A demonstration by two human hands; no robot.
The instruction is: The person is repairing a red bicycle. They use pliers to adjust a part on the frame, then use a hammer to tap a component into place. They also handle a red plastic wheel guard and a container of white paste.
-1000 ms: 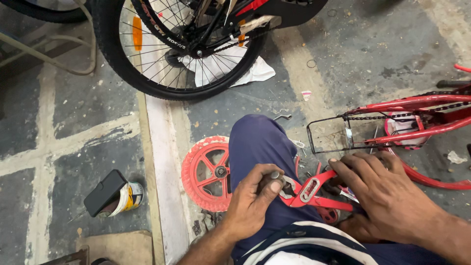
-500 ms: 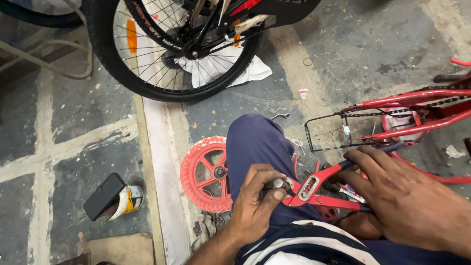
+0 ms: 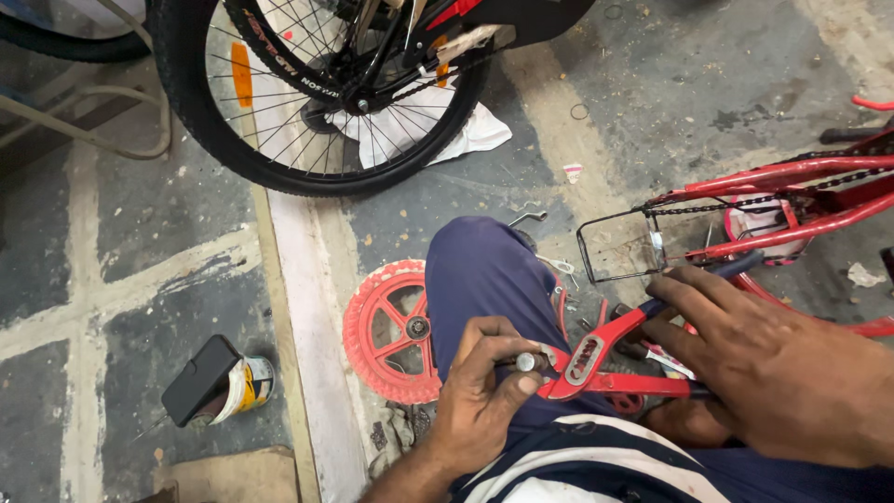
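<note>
Pinches a short metal pin (image 3: 531, 361) between the thumb and bent fingers of the left hand (image 3: 480, 391), fingers closed tight on it, low in the lap over the blue trouser leg (image 3: 484, 270). Holds that pin right at the head of the red cutter (image 3: 587, 359), touching or all but touching its nose; cannot tell whether the pin sits between the cutter's blades. Lays the right hand (image 3: 773, 368) over the cutter's two long handles, fingers bent down around them, the fingertips on the upper handle near its blue sleeve, the palm hiding the lower one. Points the cutter's long axis from the right hand leftward and slightly down toward the left hand, so puts the pin just left of the right fingertips and directly inside the left ones; keeps the left hand much the nearer to it. Shows a small red wheel (image 3: 386, 331) lying flat on the floor just beside the left knee, a red bicycle frame (image 3: 792, 172) with a wire basket (image 3: 619, 247) beyond the right hand, a spanner (image 3: 527, 218) past the knee, a black bicycle wheel (image 3: 307, 93) over a white rag (image 3: 466, 135) farther off, and a can (image 3: 244, 384) well apart to the left.
</note>
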